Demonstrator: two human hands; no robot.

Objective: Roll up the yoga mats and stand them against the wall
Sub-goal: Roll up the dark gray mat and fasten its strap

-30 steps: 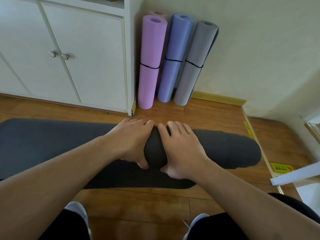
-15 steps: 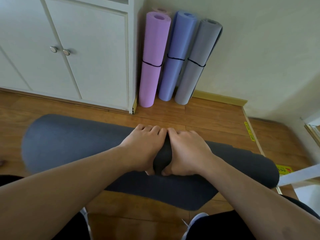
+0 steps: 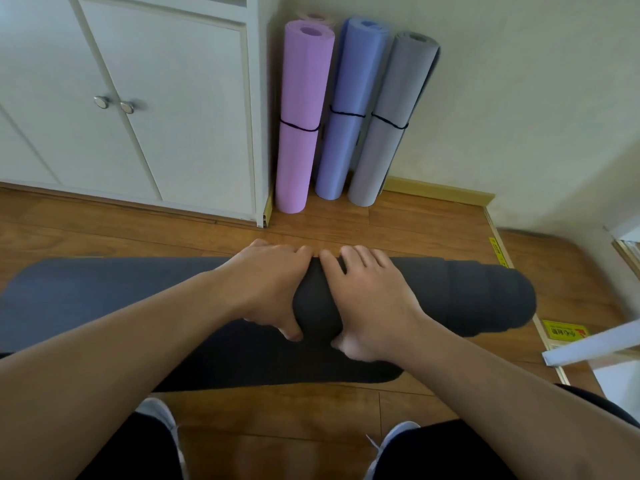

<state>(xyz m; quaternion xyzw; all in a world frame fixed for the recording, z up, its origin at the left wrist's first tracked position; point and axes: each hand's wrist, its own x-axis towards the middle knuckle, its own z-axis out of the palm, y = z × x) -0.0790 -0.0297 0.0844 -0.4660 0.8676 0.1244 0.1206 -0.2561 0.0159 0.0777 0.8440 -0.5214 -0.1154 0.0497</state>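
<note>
done so far: three mats already rolled, banded and standing in the corner, purple mat [image 3: 300,126], blue mat [image 3: 349,109] and grey mat [image 3: 388,126], leaning on the wall [image 3: 519,98] next to the cabinet [image 3: 156,116]. There's a pinkish roll peeking out behind the purple one too, can't see much of it.

in progress: dark mat [image 3: 478,299], on the floor [image 3: 398,230] right in front of my knees. It's mostly a fat roll now, I'd guess nearly finished.

left to roll: just a short flat flap sticking out toward me under the roll, its edge near my shoes.

left hand [image 3: 266,289]: draped over the top of the roll, fingers curled over the far side, thumb tucked under on the near side, so I'm gripping it.

right hand [image 3: 367,299]: same deal right beside it, fingers over the top, thumb underneath, clamped on the roll. Hands are nearly touching at the middle.

long axis: runs left to right across my view, flat on the floor, roughly parallel to the cabinet front. Right end looks a bit stepped, layers aren't lined up perfectly.

still to do: finish the last flap, then stand it up in the corner by the grey one. Probably a band as well, since the others have one, but I don't see a spare.
</note>
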